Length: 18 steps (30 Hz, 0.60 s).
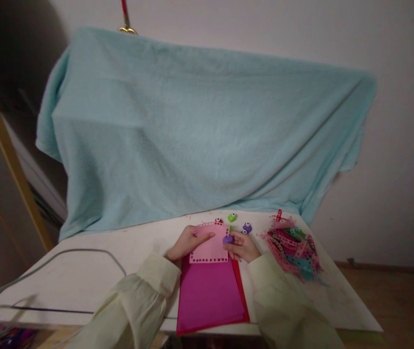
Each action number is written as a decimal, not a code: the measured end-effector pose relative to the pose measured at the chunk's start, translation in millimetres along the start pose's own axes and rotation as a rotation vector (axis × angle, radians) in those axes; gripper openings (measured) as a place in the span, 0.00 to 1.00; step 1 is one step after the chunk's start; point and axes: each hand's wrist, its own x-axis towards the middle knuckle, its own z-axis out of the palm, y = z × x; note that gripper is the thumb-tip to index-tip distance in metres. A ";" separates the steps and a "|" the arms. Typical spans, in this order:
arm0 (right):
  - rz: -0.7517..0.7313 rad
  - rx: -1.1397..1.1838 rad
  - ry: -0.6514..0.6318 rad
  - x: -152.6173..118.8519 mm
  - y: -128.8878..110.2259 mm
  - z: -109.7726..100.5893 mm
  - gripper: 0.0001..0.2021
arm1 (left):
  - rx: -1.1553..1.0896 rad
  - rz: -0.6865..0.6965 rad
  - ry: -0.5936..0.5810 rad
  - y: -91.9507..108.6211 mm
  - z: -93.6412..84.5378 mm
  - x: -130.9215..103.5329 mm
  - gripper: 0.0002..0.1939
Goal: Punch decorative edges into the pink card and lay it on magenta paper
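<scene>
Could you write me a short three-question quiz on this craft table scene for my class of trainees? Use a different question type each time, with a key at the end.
1. Multiple choice: While the left hand holds the pink sheet, what does the right hand hold at the sheet's right edge?
a) scissors
b) a purple paper punch
c) a glue stick

2. True or false: The pile of punched paper strips lies to the right of both hands.

3. Fill in the missing word: The magenta sheet lies on top of a ____ one, which shows along its right side.

Key: 1. b; 2. true; 3. red
</scene>
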 end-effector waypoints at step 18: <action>0.070 -0.055 0.125 3.7 10.7 0.2 0.21 | -0.042 -0.056 -0.014 -9.1 2.3 0.2 0.22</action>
